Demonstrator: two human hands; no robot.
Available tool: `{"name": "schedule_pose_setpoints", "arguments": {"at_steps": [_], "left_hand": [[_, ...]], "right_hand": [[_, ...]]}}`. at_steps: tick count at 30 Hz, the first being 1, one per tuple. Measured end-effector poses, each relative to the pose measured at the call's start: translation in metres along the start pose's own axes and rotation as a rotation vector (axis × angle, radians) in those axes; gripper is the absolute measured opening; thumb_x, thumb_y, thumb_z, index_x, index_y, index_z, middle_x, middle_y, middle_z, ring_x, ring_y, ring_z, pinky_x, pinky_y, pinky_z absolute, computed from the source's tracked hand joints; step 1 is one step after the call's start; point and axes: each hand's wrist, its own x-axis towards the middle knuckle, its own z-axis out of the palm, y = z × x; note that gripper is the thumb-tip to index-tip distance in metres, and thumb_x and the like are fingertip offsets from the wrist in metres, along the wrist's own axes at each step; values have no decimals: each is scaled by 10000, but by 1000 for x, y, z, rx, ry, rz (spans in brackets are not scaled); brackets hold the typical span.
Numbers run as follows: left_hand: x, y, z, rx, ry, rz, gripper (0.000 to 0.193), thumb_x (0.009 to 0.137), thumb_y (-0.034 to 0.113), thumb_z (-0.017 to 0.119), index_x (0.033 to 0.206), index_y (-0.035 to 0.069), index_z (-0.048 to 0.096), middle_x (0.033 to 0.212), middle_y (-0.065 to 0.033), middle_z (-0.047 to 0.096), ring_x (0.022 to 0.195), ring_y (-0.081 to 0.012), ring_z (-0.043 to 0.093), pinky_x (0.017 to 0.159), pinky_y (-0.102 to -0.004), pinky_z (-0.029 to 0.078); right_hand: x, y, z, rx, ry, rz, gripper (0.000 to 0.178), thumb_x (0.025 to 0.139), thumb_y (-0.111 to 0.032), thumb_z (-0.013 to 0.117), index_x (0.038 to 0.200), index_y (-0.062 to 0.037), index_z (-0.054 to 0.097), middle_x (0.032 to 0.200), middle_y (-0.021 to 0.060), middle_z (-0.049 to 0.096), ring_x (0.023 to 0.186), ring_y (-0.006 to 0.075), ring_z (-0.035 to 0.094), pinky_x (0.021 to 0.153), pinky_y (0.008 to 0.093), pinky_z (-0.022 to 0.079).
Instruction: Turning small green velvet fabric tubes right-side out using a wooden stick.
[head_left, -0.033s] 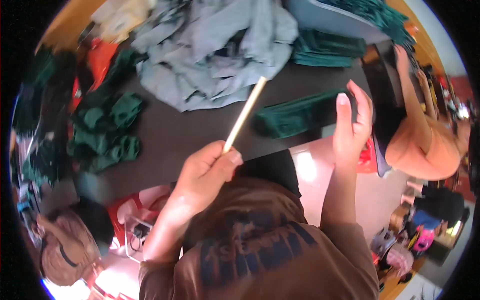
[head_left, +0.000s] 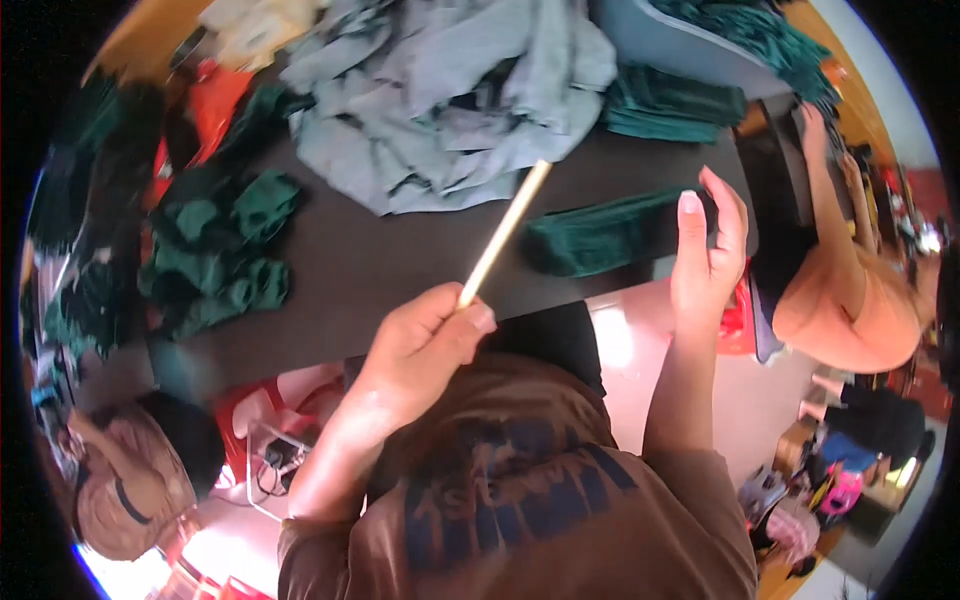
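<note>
My left hand (head_left: 425,345) is closed round the lower end of a thin, pale stick (head_left: 505,235), which slants up and to the right over the dark table. Raised beside the table's front edge, my right hand (head_left: 712,250) holds nothing, its thumb and fingers apart. Just left of that hand lies a long folded piece of dark green cloth (head_left: 600,235), its right end partly hidden behind the fingers. Beyond the stick's tip is a large heap of light grey-blue cloth (head_left: 410,150).
A stack of folded green cloth (head_left: 675,105) lies at the far right, beside a grey panel (head_left: 690,45). Crumpled green pieces (head_left: 220,250) and a red bag (head_left: 222,105) are at left. One person (head_left: 850,300) sits at right, another (head_left: 135,480) at lower left.
The table and its cloths appear slightly further right in the picture. Both my hands keep the same pose, and the stick stays in the left one.
</note>
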Motion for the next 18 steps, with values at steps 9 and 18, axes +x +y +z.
{"name": "schedule_pose_setpoints", "arguments": {"at_steps": [9,18], "left_hand": [[-27,-21,-30,-12,54,-4,149,888,151,522,821,22,555,633,42,460,591,-30,423,526,-188,358],[-17,-24,-29,-15,5,-20,151,890,153,513,831,20,553,644,35,459,594,-34,421,535,-189,357]], "right_hand": [[-7,3,27,-329,-56,-235,257,822,-168,608,1032,-27,565,1035,150,566,1001,321,508,893,404,357],[-14,3,19,-325,-117,-215,279,842,-195,578,1076,-43,560,1091,123,556,1103,313,467,986,458,264]]}}
